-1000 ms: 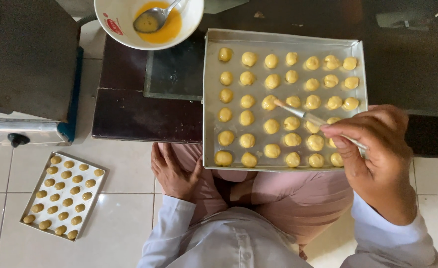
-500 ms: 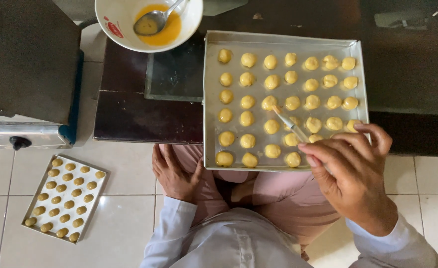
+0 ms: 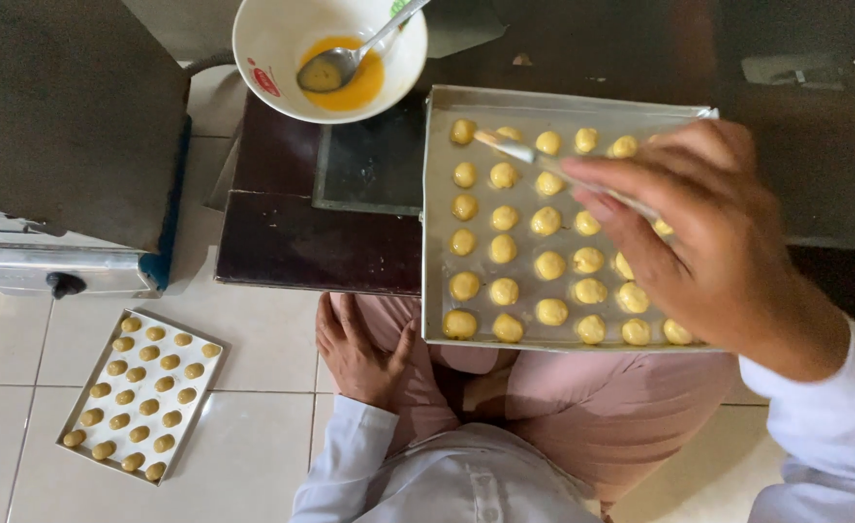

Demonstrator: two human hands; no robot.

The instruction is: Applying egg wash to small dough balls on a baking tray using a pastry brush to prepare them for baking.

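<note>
Two trays in frame, so largest item first: the oven-like grey box [image 3: 69,126] fills the upper left, its metal front ledge with a black knob just below. No risk there that I can see.

Main tray [image 3: 437,291], centre right, sits on a dark low table [image 3: 311,242], and its near edge overhangs the person's lap. Risk: a knee shift or a downward press on that edge could tip it and slide the dough balls [image 3: 505,249]. They look soft, so they would likely deform or stick together.

Right hand [image 3: 708,242], right of centre, is pinched shut around the handle of a small brush [image 3: 519,148], fingers closed tight on it; the bristle end is over the top rows. Risk: the palm hangs low over the right columns and could flatten a ball, and too much pressure from the brush could dent one.

Left hand [image 3: 359,353], lower centre, lies flat and open on the thigh, holding nothing. It is not steadying the tray, which makes the tip risk worse.

White bowl [image 3: 282,58] of yellow wash, top centre, with a spoon [image 3: 340,63] leaning in it, is near the table's far edge. A reaching sleeve could knock the spoon handle and spill.

Second tray [image 3: 141,397], lower left on the floor tiles, could get kicked.
</note>
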